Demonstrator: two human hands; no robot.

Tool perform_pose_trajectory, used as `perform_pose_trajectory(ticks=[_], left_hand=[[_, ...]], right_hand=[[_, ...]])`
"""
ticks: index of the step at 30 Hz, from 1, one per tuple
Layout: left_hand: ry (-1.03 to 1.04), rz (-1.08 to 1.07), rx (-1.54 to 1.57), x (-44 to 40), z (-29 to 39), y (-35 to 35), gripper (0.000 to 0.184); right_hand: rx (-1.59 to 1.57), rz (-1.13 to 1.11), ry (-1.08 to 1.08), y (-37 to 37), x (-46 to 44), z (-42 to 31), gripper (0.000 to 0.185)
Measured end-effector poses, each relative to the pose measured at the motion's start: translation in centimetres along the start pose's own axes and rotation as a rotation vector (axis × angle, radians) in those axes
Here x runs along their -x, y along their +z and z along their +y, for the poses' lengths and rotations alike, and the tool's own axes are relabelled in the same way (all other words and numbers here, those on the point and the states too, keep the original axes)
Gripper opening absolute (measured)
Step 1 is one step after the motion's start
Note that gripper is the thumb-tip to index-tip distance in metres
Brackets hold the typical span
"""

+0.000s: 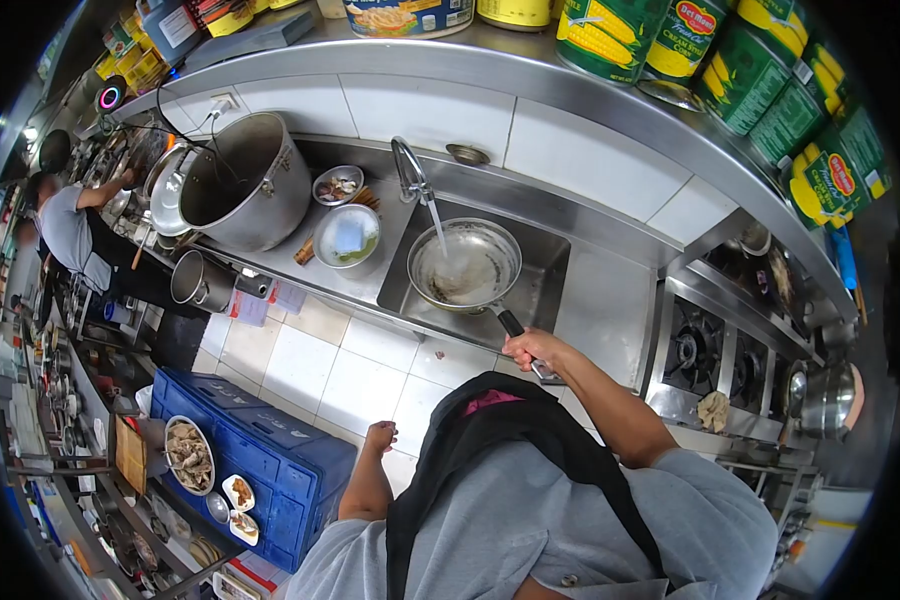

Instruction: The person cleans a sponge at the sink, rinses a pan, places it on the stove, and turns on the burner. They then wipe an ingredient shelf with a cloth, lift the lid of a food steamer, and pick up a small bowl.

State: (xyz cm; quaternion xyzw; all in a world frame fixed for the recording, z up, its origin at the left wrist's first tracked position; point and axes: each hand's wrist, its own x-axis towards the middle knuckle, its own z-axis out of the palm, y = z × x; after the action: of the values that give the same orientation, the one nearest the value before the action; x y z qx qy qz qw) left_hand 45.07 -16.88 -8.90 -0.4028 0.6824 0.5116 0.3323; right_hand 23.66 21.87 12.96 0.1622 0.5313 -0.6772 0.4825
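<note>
Two bare hands are in view, and only one is clearly occupied: the right hand point(532, 348) is wrapped firmly around the black handle point(510, 322) of a frying pan point(498, 262). The pan is at the steel sink point(547, 290), beneath a curved faucet point(406, 160) whose stream falls into it (whether its base touches the sink floor cannot be told). Cloudy water covers part of its inside. The left hand point(380, 435) hangs apart from everything, over the tiled floor point(345, 385), fingers loosely curled; whether it holds anything cannot be told.

Left of the sink, a metal bowl point(322, 250) with a blue sponge point(349, 236) stands on the steel surface point(600, 325), near a smaller bowl point(322, 193) and a large stockpot point(288, 205). A gas stove point(690, 345) is to the right.
</note>
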Motion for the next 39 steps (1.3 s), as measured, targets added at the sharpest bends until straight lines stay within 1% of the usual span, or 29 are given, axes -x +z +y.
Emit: perform_pose_trajectory(ticks=[12, 18, 22, 24, 26, 27, 29, 30, 31, 33, 35, 37, 38, 39], left_hand=[[-0.021, -0.025, 0.01, 0.1, -0.6, 0.6, 0.024], [-0.006, -0.03, -0.007, -0.1, -1.0, 0.7, 0.025], [-0.008, -0.025, -0.008, -0.1, -0.2, 0.7, 0.025], [-0.014, -0.058, 0.105, -0.5, 1.3, 0.7, 0.027], [0.031, -0.053, 0.221, -0.1, 4.7, 0.7, 0.029], [0.083, -0.063, 0.327, -0.2, 6.7, 0.5, 0.029], [0.222, -0.05, 0.39, -0.9, 11.4, 0.2, 0.031], [0.301, -0.058, 0.411, 0.1, 14.8, 0.1, 0.034], [0.389, -0.06, 0.394, 0.1, 17.6, 0.1, 0.036], [0.481, -0.085, 0.374, 0.4, 23.9, 0.2, 0.038], [0.656, -0.131, 0.375, 0.2, 28.9, 0.5, 0.039], [0.728, -0.145, 0.341, -0.2, 33.9, 1.0, 0.05], [0.737, -0.142, 0.349, -1.1, 35.9, 1.3, 0.05], [0.78, -0.106, 0.297, -2.0, 37.8, 1.8, 0.055]], right_hand=[[-0.047, -0.013, 0.012, 0.2, 0.5, 0.3, 0.022], [-0.024, -0.01, -0.003, 0.1, 0.5, 0.5, 0.024], [-0.033, 0.0, -0.002, 0.0, 0.7, 0.4, 0.024], [-0.037, 0.005, -0.009, -0.1, 0.8, 0.3, 0.024], [-0.022, 0.015, -0.034, -0.1, 0.9, 0.2, 0.02], [-0.023, 0.016, -0.035, -0.1, 1.1, 0.2, 0.02], [-0.026, 0.05, -0.042, 0.1, 1.2, 0.1, 0.021], [-0.024, 0.05, -0.042, 0.0, 1.2, 0.2, 0.021], [-0.037, 0.052, -0.034, 0.0, 1.1, 0.2, 0.021], [-0.048, 0.057, -0.024, -0.2, 1.1, 0.3, 0.022], [0.0, 0.071, -0.032, -0.2, 1.2, 0.3, 0.023], [0.019, 0.089, -0.059, -0.3, 1.1, 0.6, 0.023], [0.033, 0.106, -0.08, -0.4, 0.9, 0.9, 0.023], [0.025, 0.087, -0.081, -0.8, 0.5, 1.4, 0.023]])
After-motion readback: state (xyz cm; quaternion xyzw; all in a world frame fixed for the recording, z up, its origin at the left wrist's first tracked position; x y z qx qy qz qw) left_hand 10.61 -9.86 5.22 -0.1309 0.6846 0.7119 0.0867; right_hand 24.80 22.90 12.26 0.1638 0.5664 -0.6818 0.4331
